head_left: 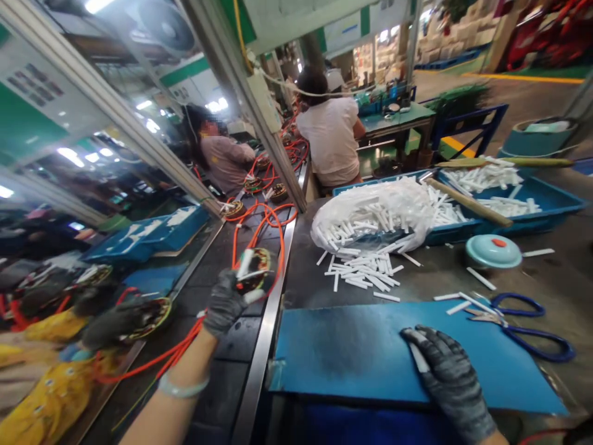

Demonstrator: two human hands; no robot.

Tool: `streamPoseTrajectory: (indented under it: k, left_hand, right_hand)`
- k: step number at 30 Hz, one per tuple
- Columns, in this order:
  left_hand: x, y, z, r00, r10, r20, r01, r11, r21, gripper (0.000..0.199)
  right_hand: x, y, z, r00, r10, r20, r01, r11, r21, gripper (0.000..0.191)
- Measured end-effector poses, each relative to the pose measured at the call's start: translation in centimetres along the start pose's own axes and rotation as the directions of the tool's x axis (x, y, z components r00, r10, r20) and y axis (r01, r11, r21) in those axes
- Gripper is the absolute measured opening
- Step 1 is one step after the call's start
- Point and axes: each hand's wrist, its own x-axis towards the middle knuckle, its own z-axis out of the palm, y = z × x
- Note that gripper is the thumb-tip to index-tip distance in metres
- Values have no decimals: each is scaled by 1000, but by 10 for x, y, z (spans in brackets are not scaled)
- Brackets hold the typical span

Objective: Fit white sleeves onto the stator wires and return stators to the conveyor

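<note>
Grey-gloved right hand point(448, 374) grasps a half-hidden white tube point(419, 358); left hand point(225, 304) touches a wound ring point(260, 267), grip unclear.

Your right grey-gloved hand point(447, 374) hides part of a slim white tube point(419, 357). Your left grey-gloved hand point(225, 304) covers the near-left edge of a round dark wire coil point(257, 269); grip unclear. Co-worker's yellow patterned sleeve point(50, 402): blurred, cut off bottom left.

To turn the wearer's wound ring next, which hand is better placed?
Left, likely: the left hand touches the wound ring, while the right hand is over the blue mat with a white tube.
</note>
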Motion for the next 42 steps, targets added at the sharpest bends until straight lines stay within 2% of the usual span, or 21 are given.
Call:
streamPoseTrajectory:
  k: [2, 3, 4, 6, 8, 9, 10, 11, 12, 13, 16, 18, 20, 23, 25, 27, 30, 32, 36, 40, 42]
  left_hand:
    - [-17, 19, 14, 987, 135, 83, -131, 990, -53, 62]
    - [-25, 31, 22, 961, 241, 134, -231, 969, -87, 63]
    - [-32, 42, 32, 905, 379, 193, -357, 924, -137, 65]
    - [-42, 67, 51, 721, 632, 284, -578, 774, -258, 68]
    - [-50, 91, 63, 557, 762, 330, -683, 647, -340, 61]
    - [-53, 100, 64, 504, 791, 347, -705, 609, -362, 52]
    - [-54, 108, 62, 473, 806, 356, -715, 587, -378, 42]
    - [-54, 114, 57, 463, 812, 355, -715, 579, -392, 32]
    - [-53, 117, 50, 471, 809, 351, -700, 585, -410, 25]
    - [-51, 118, 41, 499, 799, 336, -667, 601, -440, 24]
    - [-48, 119, 22, 589, 761, 273, -508, 611, -607, 40]
    - [-52, 124, 20, 658, 723, 211, -455, 605, -653, 54]
    - [-61, 138, 28, 698, 689, 195, -489, 658, -573, 59]
    - [-73, 166, 40, 698, 636, 329, -544, 770, -334, 44]
    - [-76, 181, 40, 683, 589, 432, -554, 803, -220, 37]
    - [-76, 188, 34, 675, 549, 493, -550, 820, -159, 36]
    - [-75, 183, 26, 716, 502, 485, -514, 849, -120, 35]
    - [-77, 176, 24, 718, 497, 486, -481, 860, -169, 34]
    - [-81, 168, 23, 669, 550, 500, -412, 834, -366, 35]
    - [-85, 162, 26, 706, 546, 451, -313, 812, -494, 34]
    - [-85, 159, 29, 701, 566, 434, -327, 796, -510, 35]
  right_hand:
    - [7, -1, -6, 1000, -16, 6, 16, 1000, -9, 29]
    - [12, -3, -9, 999, -31, 13, 31, 999, -15, 29]
    - [17, -5, -13, 999, -45, 24, 46, 999, -20, 29]
    - [26, -8, -21, 997, -53, 47, 54, 998, -18, 29]
    - [33, -12, -27, 997, -36, 74, 36, 999, 4, 29]
    - [35, -12, -29, 996, -17, 86, 15, 1000, 19, 29]
    - [36, -13, -30, 995, 2, 98, -5, 999, 34, 28]
    - [36, -13, -32, 994, 16, 110, -22, 999, 50, 27]
    - [37, -13, -33, 992, 29, 122, -37, 997, 67, 26]
    - [38, -13, -34, 991, 44, 130, -56, 995, 88, 25]
    - [50, -16, -38, 985, 88, 146, -115, 976, 185, 23]
    - [65, -21, -40, 983, 90, 157, -131, 953, 273, 24]
    - [83, -26, -38, 983, 21, 185, -92, 919, 384, 29]
    - [103, -30, -30, 952, -185, 245, -1, 797, 605, 38]
    - [109, -30, -23, 916, -278, 288, -9, 705, 709, 41]
    - [111, -28, -18, 893, -285, 349, -76, 668, 740, 42]
    - [114, -29, -16, 874, -253, 414, -160, 656, 738, 43]
    - [117, -33, -16, 862, -283, 422, -163, 633, 757, 41]
    - [126, -44, -13, 851, -333, 406, -97, 660, 745, 41]
    - [132, -56, -9, 854, -300, 425, -95, 713, 695, 44]
    - [133, -61, -8, 854, -276, 442, -122, 718, 685, 45]
